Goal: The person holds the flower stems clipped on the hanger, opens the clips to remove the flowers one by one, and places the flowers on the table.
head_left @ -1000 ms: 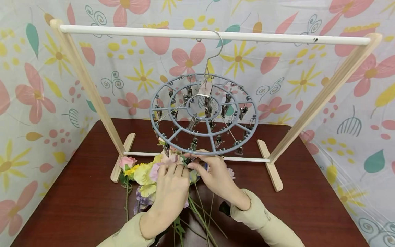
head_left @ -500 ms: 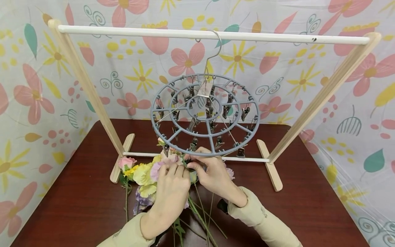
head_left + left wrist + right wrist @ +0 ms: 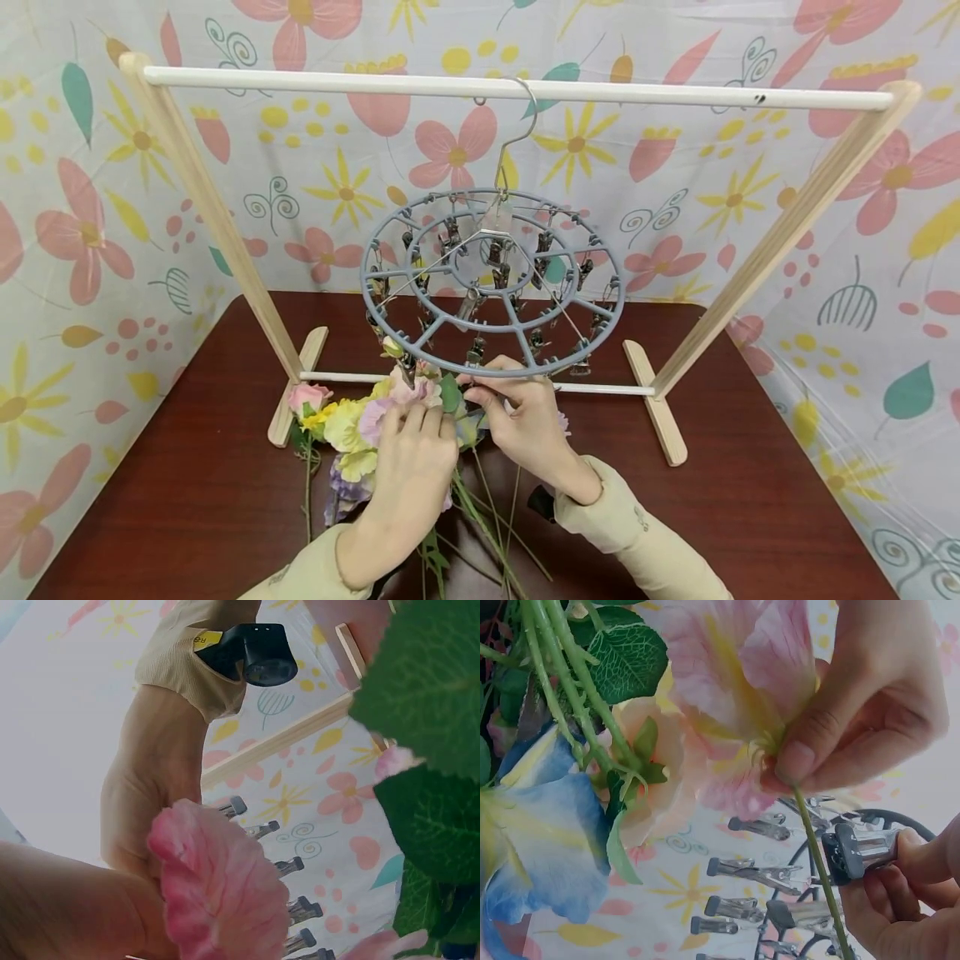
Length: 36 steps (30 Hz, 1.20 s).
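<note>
In the right wrist view my left hand (image 3: 877, 697) pinches a pale pink artificial flower (image 3: 742, 667) by its thin green stem, just under the bloom. Beside that stem, my right hand (image 3: 922, 900) pinches a metal clip (image 3: 862, 851) with dark grips between thumb and fingers. The head view has my left hand low over the bunch of flowers (image 3: 348, 425) and my right hand (image 3: 525, 421) at the front rim of the round grey clip hanger (image 3: 498, 218). Petals of a pink flower (image 3: 225, 892) hide my left fingertips in the left wrist view.
A white rod (image 3: 330, 83) on slanted wooden posts carries the hanger by its metal hook (image 3: 534, 108). Several other clips (image 3: 735, 874) dangle from its rings. Loose flower stems (image 3: 487, 525) lie on the dark red table (image 3: 180, 500). A patterned curtain (image 3: 45, 350) stands behind.
The hanger has swayed slightly, its front rim dipping and rising a little. A green leaf now shows between my hands, and my right fingers have shifted slightly right, away from the left.
</note>
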Motion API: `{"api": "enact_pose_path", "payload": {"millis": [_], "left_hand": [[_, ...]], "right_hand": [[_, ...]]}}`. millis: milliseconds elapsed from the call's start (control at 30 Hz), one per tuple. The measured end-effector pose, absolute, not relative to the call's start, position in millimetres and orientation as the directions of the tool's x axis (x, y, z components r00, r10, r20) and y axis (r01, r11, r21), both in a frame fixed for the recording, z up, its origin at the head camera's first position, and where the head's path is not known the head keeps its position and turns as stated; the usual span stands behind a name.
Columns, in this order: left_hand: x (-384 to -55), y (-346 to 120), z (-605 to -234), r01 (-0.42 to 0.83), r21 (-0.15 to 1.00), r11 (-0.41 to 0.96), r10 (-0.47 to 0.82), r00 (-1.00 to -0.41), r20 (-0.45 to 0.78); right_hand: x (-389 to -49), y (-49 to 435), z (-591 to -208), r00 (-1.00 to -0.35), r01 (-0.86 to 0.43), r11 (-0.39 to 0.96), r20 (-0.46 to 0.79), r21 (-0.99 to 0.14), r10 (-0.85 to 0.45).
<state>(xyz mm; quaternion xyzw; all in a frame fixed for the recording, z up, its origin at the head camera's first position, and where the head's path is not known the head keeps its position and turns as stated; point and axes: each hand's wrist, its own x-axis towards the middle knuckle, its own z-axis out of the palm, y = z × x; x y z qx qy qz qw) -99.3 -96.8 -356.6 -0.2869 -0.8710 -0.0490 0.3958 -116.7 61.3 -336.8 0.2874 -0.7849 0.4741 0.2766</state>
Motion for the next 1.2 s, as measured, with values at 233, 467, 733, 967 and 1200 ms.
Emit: {"api": "enact_pose_path", "payload": {"millis": [233, 467, 733, 967, 1200], "left_hand": [[-101, -106, -359, 0.522, -0.138, 0.842, 0.440, -0.514, 0.737], [-99, -115, -359, 0.519, -0.087, 0.850, 0.422, -0.573, 0.702], [-99, -118, -359, 0.538, -0.073, 0.840, 0.436, -0.588, 0.681], [-100, -128, -359, 0.534, -0.077, 0.842, 0.436, -0.589, 0.681], [-105, -138, -361, 0.562, -0.072, 0.824, 0.433, -0.543, 0.719]], "right_hand": [[-113, 72, -332, -0.701, -0.673, 0.436, 0.703, -0.597, -0.120], [-112, 80, -328, -0.748, -0.628, 0.426, 0.657, -0.651, -0.098], [-113, 83, -325, -0.729, -0.617, 0.456, 0.684, -0.641, -0.026], [-112, 90, -326, -0.754, -0.615, 0.401, 0.655, -0.679, -0.048], [-109, 96, -322, -0.759, -0.602, 0.447, 0.648, -0.662, -0.061]]}}
